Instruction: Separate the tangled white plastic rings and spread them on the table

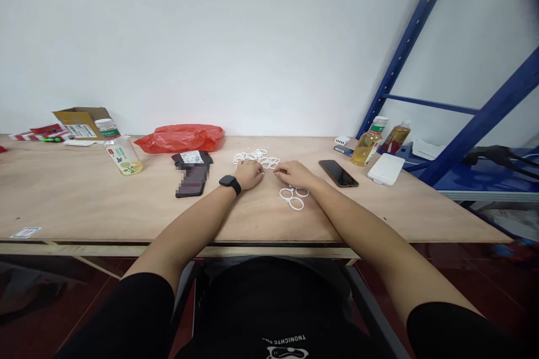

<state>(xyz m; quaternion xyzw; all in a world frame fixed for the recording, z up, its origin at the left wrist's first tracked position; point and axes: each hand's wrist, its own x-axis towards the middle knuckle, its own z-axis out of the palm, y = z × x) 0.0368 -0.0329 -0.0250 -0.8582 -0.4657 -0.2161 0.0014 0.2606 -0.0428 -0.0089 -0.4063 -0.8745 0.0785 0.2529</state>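
Note:
A pile of thin white plastic rings (272,162) lies in the middle of the wooden table (248,221). At its near left edge is my left hand (251,173), with bent fingers drawn together; whether a ring is between them is hidden. My right hand (293,172) is just right of the pile, thumb and fingers curled close together. Something small and white may be at those fingertips, too small to make out. Closer to me, partly under my right wrist, several linked white rings (296,203) lie flat on the wood.
Left are a dark phone (191,182), a red plastic bag (181,138), a drink bottle (122,152) and an open cardboard box (82,122). Right are another phone (338,173), a white case (386,169), a second bottle (369,145) and a blue metal frame (408,39).

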